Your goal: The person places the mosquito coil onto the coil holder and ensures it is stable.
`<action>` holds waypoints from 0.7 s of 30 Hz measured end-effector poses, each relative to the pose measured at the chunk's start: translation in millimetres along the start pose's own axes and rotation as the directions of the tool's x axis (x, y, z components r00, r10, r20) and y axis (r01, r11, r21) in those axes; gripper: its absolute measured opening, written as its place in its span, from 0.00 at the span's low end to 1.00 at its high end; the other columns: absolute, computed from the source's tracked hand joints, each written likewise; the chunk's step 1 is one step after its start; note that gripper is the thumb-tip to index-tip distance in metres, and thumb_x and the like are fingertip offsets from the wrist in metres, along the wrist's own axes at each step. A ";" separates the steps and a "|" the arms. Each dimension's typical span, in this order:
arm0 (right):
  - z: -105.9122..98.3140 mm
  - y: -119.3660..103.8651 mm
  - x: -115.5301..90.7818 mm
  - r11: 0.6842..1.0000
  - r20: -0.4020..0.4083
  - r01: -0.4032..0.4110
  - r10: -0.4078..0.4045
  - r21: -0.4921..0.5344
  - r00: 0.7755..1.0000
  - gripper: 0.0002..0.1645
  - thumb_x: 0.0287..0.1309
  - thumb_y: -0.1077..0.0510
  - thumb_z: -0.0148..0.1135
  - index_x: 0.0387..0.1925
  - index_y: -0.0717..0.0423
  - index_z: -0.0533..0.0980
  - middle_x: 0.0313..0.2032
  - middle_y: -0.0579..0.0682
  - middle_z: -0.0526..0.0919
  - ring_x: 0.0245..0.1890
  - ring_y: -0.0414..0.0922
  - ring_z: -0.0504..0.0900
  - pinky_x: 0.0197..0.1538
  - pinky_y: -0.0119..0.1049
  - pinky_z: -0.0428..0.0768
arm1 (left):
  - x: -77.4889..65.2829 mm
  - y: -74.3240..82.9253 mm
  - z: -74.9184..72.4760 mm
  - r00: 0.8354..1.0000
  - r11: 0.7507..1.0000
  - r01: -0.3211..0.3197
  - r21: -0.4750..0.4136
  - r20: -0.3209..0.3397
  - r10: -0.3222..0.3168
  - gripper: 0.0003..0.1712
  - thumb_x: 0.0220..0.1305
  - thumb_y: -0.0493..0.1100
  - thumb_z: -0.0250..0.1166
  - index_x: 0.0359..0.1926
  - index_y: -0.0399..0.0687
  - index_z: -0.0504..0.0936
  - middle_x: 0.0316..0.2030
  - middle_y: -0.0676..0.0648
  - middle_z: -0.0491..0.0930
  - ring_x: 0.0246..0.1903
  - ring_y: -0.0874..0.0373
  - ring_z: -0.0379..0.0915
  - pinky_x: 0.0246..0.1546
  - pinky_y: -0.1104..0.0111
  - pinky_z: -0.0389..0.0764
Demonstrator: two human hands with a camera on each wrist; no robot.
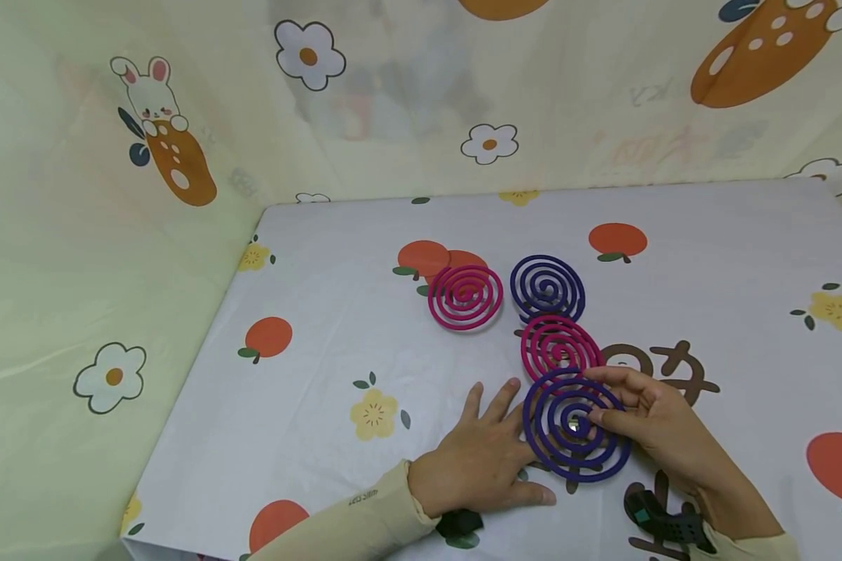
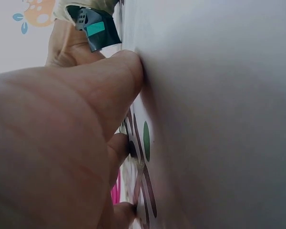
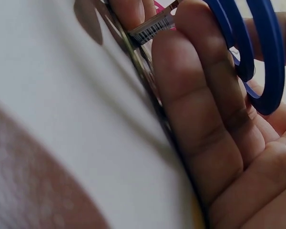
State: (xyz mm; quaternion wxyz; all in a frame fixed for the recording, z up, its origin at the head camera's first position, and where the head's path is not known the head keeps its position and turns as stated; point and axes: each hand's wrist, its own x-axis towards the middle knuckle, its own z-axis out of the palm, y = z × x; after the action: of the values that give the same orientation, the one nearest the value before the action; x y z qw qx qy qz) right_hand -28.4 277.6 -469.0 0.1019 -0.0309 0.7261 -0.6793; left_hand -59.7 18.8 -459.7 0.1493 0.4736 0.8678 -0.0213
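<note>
My right hand pinches a dark blue spiral coil, shaped like a mosquito coil, between thumb and fingers. That coil is raised at the front and overlaps the lower edge of a pink coil in the head view. Spread almost flat on the tabletop, my left hand has some fingertips hidden by the held coil. In the right wrist view a small barcode label shows beside the fingers; what it belongs to is unclear. Beyond the pink coil lies another dark blue coil, with a second pink coil to its left.
A white cloth printed with fruit and flowers covers the table. Pale patterned curtains stand behind it and on the left. A dark wrist device sits at my right wrist, another under my left.
</note>
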 end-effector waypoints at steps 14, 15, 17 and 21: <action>-0.1 -0.2 -0.1 1.000 0.018 -0.020 0.020 0.002 1.000 0.25 0.69 0.68 0.63 0.65 0.66 0.69 0.47 0.54 0.90 0.43 0.45 0.90 0.47 0.32 0.86 | 0.4 0.6 -0.2 1.000 1.000 0.004 0.012 -0.004 -0.003 0.48 0.68 0.80 0.48 0.83 0.78 0.45 0.84 0.52 0.41 0.83 0.44 0.30 0.75 0.37 0.51; 0.1 -0.3 -0.1 1.000 0.016 -0.021 0.021 -0.002 1.000 0.25 0.69 0.68 0.64 0.65 0.66 0.69 0.46 0.55 0.90 0.43 0.46 0.90 0.47 0.32 0.86 | 0.4 0.5 -0.2 1.000 1.000 0.003 0.009 -0.003 -0.003 0.48 0.68 0.80 0.48 0.83 0.78 0.45 0.84 0.52 0.40 0.83 0.44 0.29 0.75 0.37 0.50; 0.2 -0.3 -0.1 1.000 0.014 -0.019 0.019 -0.012 1.000 0.25 0.69 0.68 0.64 0.64 0.66 0.70 0.45 0.55 0.90 0.42 0.46 0.90 0.47 0.32 0.86 | 0.3 0.4 -0.2 1.000 1.000 0.003 0.004 -0.004 -0.003 0.48 0.68 0.80 0.49 0.83 0.78 0.45 0.84 0.52 0.40 0.83 0.44 0.29 0.75 0.37 0.50; 0.1 0.0 0.0 1.000 0.016 -0.014 0.015 -0.012 1.000 0.24 0.69 0.68 0.63 0.64 0.67 0.70 0.46 0.54 0.90 0.43 0.46 0.90 0.47 0.33 0.86 | -0.1 0.4 0.0 1.000 1.000 0.002 -0.002 -0.004 -0.002 0.48 0.68 0.80 0.49 0.83 0.78 0.45 0.84 0.52 0.40 0.83 0.44 0.28 0.75 0.37 0.50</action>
State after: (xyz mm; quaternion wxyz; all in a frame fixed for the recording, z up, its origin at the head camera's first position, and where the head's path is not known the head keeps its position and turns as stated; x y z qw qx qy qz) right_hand -28.3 277.5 -469.1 0.1123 -0.0316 0.7294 -0.6741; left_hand -59.3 19.0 -459.6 0.1478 0.4726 0.8686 -0.0196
